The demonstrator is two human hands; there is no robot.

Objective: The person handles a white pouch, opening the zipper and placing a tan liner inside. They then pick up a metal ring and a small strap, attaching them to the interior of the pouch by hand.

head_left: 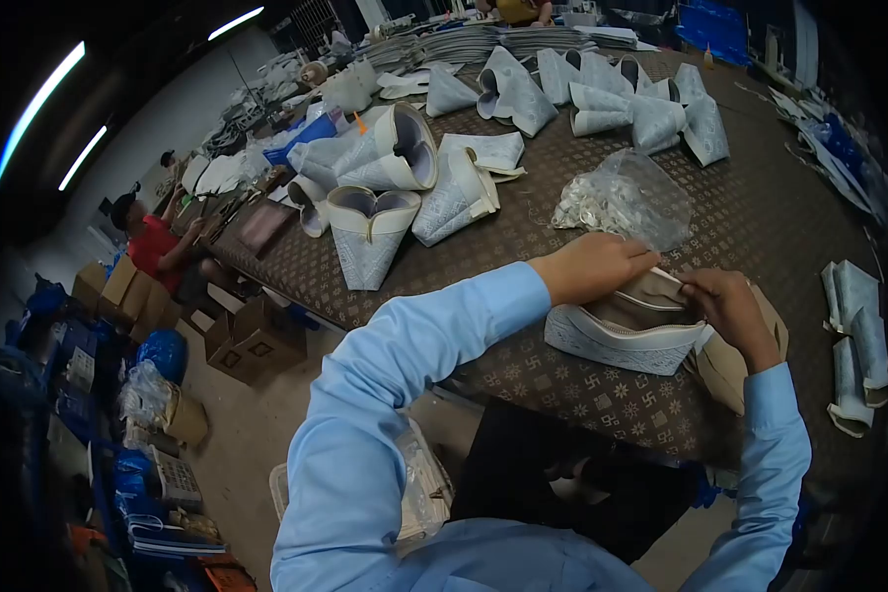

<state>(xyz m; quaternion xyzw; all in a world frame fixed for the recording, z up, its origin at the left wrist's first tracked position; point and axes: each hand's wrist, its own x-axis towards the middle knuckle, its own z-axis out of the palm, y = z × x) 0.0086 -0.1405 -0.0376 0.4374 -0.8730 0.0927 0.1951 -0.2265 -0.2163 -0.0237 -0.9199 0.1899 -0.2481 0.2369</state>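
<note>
A pale patterned pouch with a white-edged zip opening and a beige lining lies near the table's front edge. My left hand is closed on the upper left of its white zip edge. At the right end of the opening, my right hand pinches the edge between thumb and fingers. A beige piece sits under and beside my right hand. Just beyond my hands is a clear plastic bag holding small whitish parts, whose exact kind I cannot make out.
Several pale patterned pieces stand across the patterned brown table. Rolled pieces lie at the right edge. A person in red sits at the left, near cardboard boxes. Stacked sheets lie at the back.
</note>
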